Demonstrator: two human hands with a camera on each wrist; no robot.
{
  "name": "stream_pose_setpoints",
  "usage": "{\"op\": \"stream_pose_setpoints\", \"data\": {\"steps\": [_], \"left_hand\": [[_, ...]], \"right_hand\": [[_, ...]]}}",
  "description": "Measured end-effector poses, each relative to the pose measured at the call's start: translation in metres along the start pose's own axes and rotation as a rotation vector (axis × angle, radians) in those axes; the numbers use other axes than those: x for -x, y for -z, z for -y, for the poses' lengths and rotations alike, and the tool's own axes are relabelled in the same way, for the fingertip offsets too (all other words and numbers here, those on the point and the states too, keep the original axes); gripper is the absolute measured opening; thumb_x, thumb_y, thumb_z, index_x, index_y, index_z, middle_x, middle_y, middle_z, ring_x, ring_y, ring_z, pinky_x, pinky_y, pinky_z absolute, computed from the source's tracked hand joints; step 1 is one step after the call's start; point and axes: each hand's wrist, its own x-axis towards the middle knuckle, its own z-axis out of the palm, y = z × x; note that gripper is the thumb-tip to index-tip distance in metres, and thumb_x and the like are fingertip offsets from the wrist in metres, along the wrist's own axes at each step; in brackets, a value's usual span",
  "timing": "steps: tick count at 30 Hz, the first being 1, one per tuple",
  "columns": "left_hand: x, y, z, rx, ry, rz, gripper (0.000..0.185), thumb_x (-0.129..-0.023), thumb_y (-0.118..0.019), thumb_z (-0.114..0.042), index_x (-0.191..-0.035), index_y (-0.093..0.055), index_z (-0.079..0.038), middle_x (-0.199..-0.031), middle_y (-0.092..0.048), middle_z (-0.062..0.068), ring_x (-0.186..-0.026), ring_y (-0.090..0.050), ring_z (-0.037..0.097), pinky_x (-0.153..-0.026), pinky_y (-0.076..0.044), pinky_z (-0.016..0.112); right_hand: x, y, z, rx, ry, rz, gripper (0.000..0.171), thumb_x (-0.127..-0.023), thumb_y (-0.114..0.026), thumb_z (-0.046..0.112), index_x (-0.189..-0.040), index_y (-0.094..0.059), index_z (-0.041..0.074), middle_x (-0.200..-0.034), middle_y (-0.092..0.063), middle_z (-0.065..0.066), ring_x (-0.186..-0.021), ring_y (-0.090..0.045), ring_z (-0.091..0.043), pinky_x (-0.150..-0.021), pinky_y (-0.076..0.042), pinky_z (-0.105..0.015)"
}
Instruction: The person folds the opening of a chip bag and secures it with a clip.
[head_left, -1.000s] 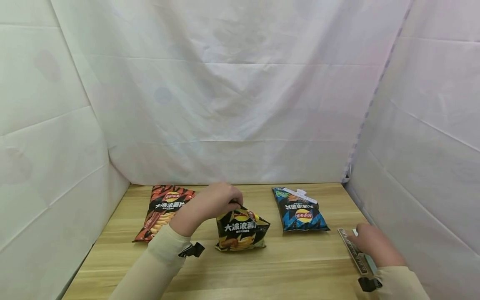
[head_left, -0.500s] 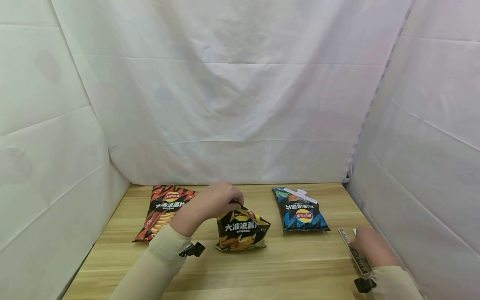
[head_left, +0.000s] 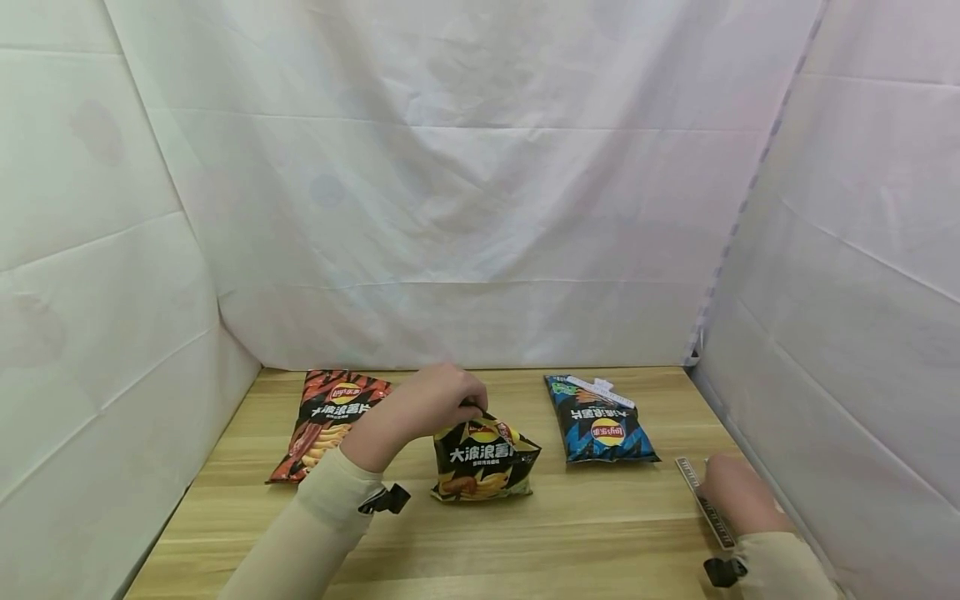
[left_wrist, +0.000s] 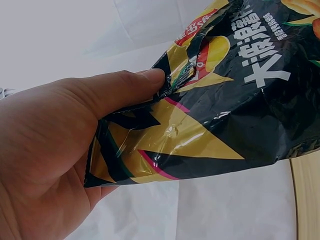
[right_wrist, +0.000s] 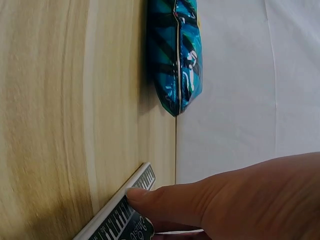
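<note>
My left hand [head_left: 442, 398] pinches the top corner of a black and yellow chip bag [head_left: 480, 467] standing upright mid-table. In the left wrist view, the thumb lies over the folded top edge of this chip bag [left_wrist: 210, 130], and the fingers are behind it. At the right side of the table, my right hand [head_left: 738, 492] grips a bag clip [head_left: 697, 483] with a piano-key print. The right wrist view shows the thumb on the upper edge of the clip [right_wrist: 120, 215], close over the table; the other fingers are mostly hidden.
A red chip bag [head_left: 341, 400] lies at the back left, partly behind the left forearm. At the back right lies a blue chip bag [head_left: 600, 433] with a white clip [head_left: 600, 390] across its end. White cloth walls [head_left: 480, 208] enclose the wooden table [head_left: 585, 542].
My right hand has shifted slightly left over the clip, covering the pale green strip that showed beside it earlier. The left hand and the black chip bag stay put.
</note>
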Motion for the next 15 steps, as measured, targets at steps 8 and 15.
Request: {"op": "stream_pose_setpoints", "data": {"steps": [8,15], "left_hand": [[0.0006,-0.0016,0.0008,0.004,-0.004,-0.006,0.005,-0.106,-0.080,-0.024,-0.102,-0.084,-0.026,-0.098,-0.078,-0.013,-0.081,-0.067,0.002,-0.078,-0.060,0.030],[0.0008,-0.0017,0.0014,0.002,-0.003,-0.007,0.006,-0.106,-0.080,-0.024,-0.102,-0.083,-0.026,-0.098,-0.077,-0.013,-0.081,-0.067,0.002,-0.078,-0.060,0.030]], "right_hand": [[0.0025,-0.0042,0.0042,-0.017,-0.017,0.000,0.021,-0.090,-0.082,0.011,-0.080,-0.067,0.000,-0.074,-0.063,-0.006,-0.068,-0.058,-0.026,-0.067,-0.054,-0.053],[0.0028,-0.0041,0.0081,-0.027,-0.028,0.014,0.025,-0.091,-0.087,0.013,-0.083,-0.067,-0.001,-0.075,-0.065,-0.006,-0.069,-0.059,-0.025,-0.068,-0.056,-0.054]]}}
